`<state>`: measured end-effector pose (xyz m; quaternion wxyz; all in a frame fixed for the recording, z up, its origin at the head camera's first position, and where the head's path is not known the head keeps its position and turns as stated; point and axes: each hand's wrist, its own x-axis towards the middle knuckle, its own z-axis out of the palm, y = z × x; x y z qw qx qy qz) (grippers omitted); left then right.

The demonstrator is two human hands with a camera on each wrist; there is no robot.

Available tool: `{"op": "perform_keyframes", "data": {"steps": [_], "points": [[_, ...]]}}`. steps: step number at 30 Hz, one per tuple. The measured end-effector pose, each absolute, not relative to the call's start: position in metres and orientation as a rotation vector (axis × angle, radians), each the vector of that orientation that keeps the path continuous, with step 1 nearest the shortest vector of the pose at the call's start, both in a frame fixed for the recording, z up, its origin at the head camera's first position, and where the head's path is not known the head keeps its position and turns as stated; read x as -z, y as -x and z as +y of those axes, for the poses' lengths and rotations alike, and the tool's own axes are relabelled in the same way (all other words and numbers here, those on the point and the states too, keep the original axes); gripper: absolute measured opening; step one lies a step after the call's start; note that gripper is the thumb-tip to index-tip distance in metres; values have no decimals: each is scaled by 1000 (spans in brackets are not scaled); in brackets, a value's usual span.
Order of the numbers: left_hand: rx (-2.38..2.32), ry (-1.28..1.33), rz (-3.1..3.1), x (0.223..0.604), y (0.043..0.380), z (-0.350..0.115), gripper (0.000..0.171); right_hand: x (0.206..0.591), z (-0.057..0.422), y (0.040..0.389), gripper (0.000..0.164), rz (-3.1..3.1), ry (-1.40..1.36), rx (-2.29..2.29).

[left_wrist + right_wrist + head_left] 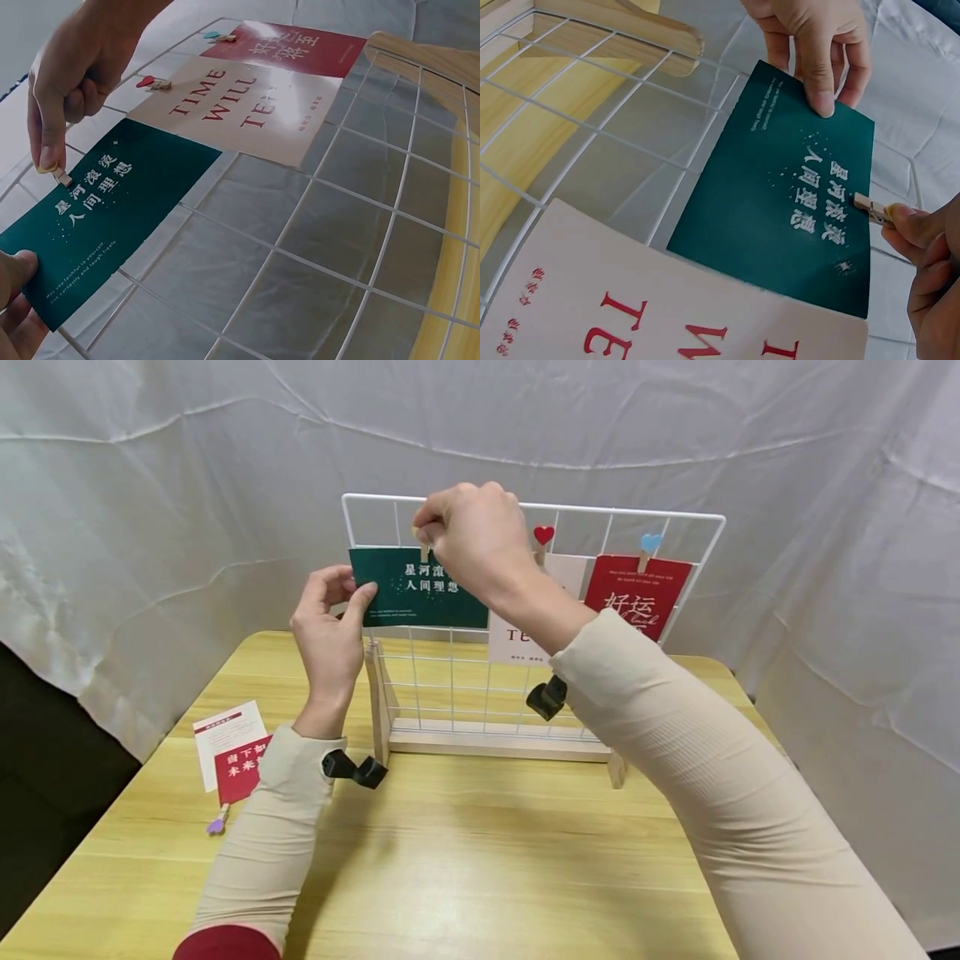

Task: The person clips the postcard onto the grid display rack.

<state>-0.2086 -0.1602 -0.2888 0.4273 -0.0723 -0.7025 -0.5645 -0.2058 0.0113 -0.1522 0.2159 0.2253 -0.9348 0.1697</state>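
Note:
A dark green card [420, 597] with white lettering lies against the upper left of a white wire grid [450, 693]. My left hand [330, 631] pinches the card's left edge, thumb in front and fingers behind. At the card's top edge my right hand [480, 539] pinches a small wooden clothespin [874, 211], whose tip is at the card's edge. In the right wrist view the thumb and forefinger squeeze the pin's tail end. Beside the green card hangs a pale pink card [232, 105], under a red heart clothespin [543, 537].
At the grid's right hangs a red card [641, 593] under a blue heart clothespin [651, 543]. On the table's left lie a white card [228, 731], a red card [236, 772] and a purple heart clothespin [217, 821]. The grid stands in a wooden base [495, 743].

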Motion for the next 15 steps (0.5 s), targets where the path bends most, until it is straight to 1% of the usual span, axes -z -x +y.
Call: {"op": "perform_keyframes", "data": {"steps": [15], "points": [[1342, 156, -1765, 291, 207, -163, 31, 160, 16, 205, 29, -2568, -744, -348]]}}
